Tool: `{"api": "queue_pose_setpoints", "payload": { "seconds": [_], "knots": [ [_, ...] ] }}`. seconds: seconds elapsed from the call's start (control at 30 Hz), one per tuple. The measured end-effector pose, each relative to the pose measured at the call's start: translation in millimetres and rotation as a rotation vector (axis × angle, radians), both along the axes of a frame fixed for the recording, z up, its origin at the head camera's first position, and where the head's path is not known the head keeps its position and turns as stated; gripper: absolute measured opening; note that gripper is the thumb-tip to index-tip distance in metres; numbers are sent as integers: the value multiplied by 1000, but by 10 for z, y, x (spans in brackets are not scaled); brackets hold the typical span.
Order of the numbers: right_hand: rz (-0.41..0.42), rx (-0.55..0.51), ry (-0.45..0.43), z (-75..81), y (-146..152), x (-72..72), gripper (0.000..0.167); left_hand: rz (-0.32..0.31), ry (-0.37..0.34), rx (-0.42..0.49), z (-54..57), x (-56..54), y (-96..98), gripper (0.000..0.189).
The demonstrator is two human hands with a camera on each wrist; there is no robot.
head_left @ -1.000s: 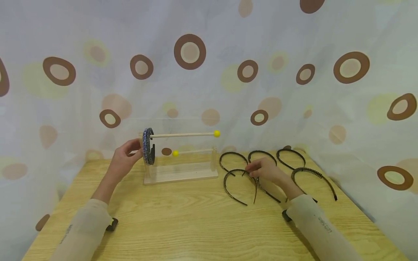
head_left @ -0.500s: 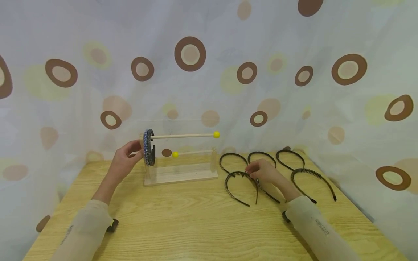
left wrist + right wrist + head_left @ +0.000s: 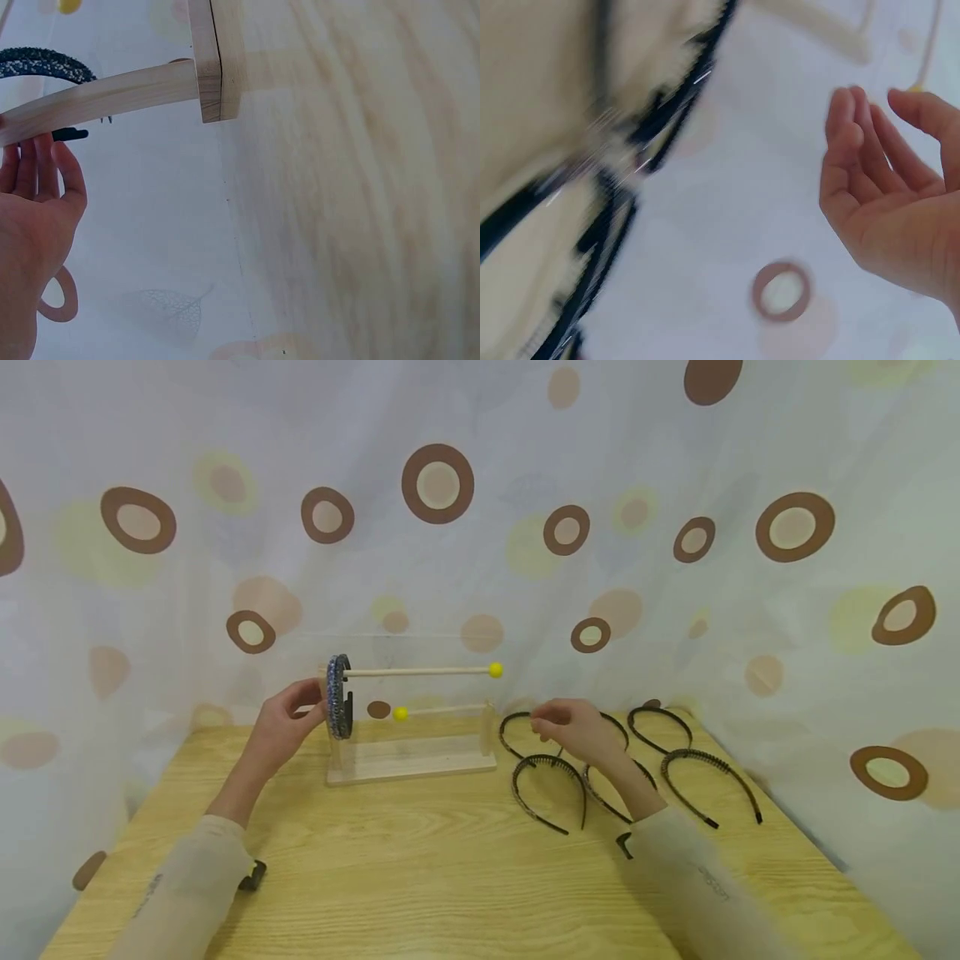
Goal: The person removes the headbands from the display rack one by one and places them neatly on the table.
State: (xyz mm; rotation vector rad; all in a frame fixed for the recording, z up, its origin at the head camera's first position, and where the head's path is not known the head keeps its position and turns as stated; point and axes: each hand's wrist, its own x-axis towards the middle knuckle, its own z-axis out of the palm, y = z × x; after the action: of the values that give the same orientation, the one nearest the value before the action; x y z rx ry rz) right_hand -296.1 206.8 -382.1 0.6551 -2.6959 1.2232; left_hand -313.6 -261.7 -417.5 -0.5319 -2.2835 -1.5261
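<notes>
**Right hand came up off the pile, empty**

So a second earlier my right hand (image 3: pixel 573 731) was down on the loose bands (image 3: pixel 551 781), fingers on the top of the near-left one. In this frame it had lifted and slid toward 10 o'clock, hovering near the right post of the rack (image 3: pixel 411 767). Fingers were loosely curled, and I couldn't see a band between them, so nothing got picked up. All five black bands lay on the table (image 3: pixel 420 868) at 3 o'clock from the rack, about where they'd been.

My left hand (image 3: pixel 281 731) hadn't budged: at 9 o'clock of the rack, fingertips against the left post, right by the glitter band (image 3: pixel 337 696) that hung at the left end of the top rod (image 3: pixel 420 671).

What the other cameras added:
- Right wrist view showed the right hand (image 3: pixel 889 202) bare, fingers relaxed and a bit apart, with the bands (image 3: pixel 630 172) streaked by blur well below it. That settled the "empty" question better than the head view.
- Left wrist view showed the left hand (image 3: pixel 34 225) with straight fingers laid on the post (image 3: pixel 97 97), not gripping the glitter band (image 3: pixel 45 64) just behind it.
</notes>
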Motion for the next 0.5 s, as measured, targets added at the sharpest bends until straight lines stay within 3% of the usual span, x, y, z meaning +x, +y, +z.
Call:
{"api": "queue_pose_setpoints", "payload": {
  "seconds": [0.27, 0.5],
  "knots": [
    [92, -219, 36, 228, -856, 52, 18, -8, 2, 3, 15, -5, -4, 49],
    [195, -318, -25, 304, -1529, 94, 23, -6, 7, -9, -9, -10, 8, 49]
  ]
}}
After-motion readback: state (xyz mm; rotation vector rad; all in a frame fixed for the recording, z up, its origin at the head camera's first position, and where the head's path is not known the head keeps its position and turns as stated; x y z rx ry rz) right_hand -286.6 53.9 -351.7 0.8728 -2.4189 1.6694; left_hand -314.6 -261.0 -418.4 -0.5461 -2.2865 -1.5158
